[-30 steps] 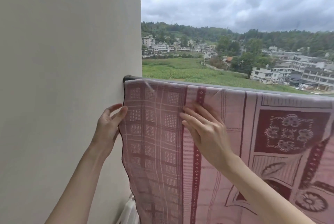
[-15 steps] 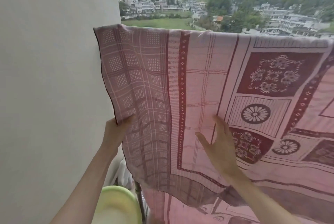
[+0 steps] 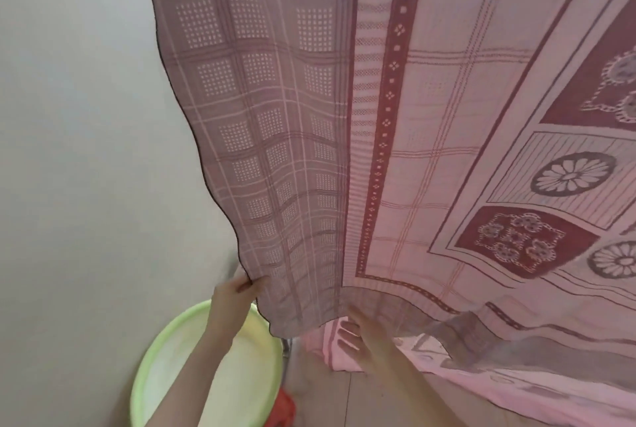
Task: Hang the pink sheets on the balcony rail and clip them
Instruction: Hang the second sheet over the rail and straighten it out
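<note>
A pink sheet with dark red checks and flower panels hangs down and fills most of the head view; the balcony rail is out of sight above. My left hand pinches the sheet's left edge near its bottom corner. My right hand reaches under the sheet's lower hem with its fingers spread and fairly straight, against the pink cloth behind. Another layer of pink sheet hangs lower, behind the front layer. No clips are visible.
A plain white wall stands close on the left. A light green basin sits on the floor below my left arm, with something red beside it. Tiled floor shows at the bottom.
My view has tilted down from the rail and town to the sheet's bottom. Both hands slid down the sheet: the left along its left edge, the right to the lower hem.
</note>
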A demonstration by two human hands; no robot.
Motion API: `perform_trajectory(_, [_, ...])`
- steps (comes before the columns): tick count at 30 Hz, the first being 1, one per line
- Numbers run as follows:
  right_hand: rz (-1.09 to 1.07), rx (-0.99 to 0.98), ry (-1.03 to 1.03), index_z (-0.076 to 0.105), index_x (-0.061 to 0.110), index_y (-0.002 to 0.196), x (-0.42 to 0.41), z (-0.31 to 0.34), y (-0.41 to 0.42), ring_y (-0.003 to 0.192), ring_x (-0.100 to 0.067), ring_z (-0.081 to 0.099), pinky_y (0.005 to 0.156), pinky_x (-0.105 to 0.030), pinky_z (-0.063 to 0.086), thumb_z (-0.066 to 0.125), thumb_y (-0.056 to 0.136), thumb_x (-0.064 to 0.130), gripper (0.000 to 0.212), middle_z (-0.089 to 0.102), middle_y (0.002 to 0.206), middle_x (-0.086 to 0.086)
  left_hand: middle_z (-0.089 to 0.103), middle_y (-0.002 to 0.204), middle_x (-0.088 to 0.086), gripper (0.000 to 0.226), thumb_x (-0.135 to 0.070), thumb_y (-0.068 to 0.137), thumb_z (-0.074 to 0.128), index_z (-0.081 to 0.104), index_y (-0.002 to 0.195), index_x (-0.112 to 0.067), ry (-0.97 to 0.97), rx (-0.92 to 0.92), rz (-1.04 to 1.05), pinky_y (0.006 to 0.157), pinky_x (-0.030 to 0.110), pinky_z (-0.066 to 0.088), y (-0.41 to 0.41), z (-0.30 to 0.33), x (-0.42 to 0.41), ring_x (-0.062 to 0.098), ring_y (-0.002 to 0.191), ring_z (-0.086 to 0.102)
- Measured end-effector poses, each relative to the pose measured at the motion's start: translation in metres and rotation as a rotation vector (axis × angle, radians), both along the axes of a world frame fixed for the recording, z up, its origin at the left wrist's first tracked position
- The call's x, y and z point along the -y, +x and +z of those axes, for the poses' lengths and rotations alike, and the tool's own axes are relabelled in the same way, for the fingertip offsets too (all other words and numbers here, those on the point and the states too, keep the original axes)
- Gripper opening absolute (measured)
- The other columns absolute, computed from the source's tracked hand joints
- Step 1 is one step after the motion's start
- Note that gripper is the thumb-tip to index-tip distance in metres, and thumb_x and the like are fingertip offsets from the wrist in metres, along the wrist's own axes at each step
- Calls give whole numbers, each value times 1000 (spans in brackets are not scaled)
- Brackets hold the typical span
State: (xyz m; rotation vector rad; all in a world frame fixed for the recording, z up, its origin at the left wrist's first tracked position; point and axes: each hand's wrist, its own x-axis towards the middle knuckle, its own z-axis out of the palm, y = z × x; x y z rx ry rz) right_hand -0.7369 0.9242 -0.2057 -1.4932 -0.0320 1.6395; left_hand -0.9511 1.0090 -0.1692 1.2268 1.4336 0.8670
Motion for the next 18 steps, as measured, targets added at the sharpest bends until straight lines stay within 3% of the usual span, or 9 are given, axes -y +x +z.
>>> perform_trajectory(3, [-164, -82, -82, 41, -1, 132, 3, -39, -1, 126, -34, 44, 96, -42, 42, 62, 86, 27, 59, 47, 129, -19, 53, 60, -1, 22, -10, 80, 67, 63, 59, -15, -61, -81, -11, 61, 34, 36, 0, -38, 1, 17, 61, 43])
perform_trajectory(7, [-470, -200, -67, 26, 7, 141, 10, -98, 24, 131, -27, 37, 106, -44, 35, 59, 87, 36, 70, 37, 138, -11, 39, 52, 1, 32, -12, 81, 66, 51, 52, -9, -112, -158, 0, 54, 33, 24, 3, -98, 6, 21, 59, 28])
perform_trajectory(10, [-570, -233, -33, 37, 14, 128, 20, -127, 45, 111, -19, 50, 100, -41, 40, 67, 69, 51, 76, 48, 115, -4, 40, 57, 7, 32, -12, 83, 63, 48, 55, -10, -179, -150, 1, 61, 33, 29, 2, -135, 12, 19, 62, 32])
perform_trajectory(11, [-593, -242, -21, 39, 12, 127, 21, -135, 52, 112, -19, 50, 99, -42, 40, 68, 66, 55, 79, 48, 115, -4, 40, 61, 8, 29, -14, 85, 62, 49, 59, -10, -204, -110, 24, 63, 35, 30, 2, -145, 14, 20, 65, 33])
perform_trajectory(14, [-678, -283, 17, 25, 8, 143, 21, -166, 76, 134, -22, 34, 108, -47, 31, 59, 79, 56, 87, 40, 139, -5, 53, 78, 9, 16, -17, 87, 60, 60, 80, -4, -268, 54, 146, 74, 38, 43, 4, -182, 20, 22, 73, 45])
perform_trajectory(18, [-719, -364, 161, 28, 12, 142, 19, -200, 120, 132, -23, 38, 102, -52, 33, 59, 76, 57, 85, 46, 135, -6, 67, 78, -4, 8, -19, 89, 58, 63, 83, -15, -332, 357, 273, 78, 30, 48, 25, -220, 30, 16, 77, 60])
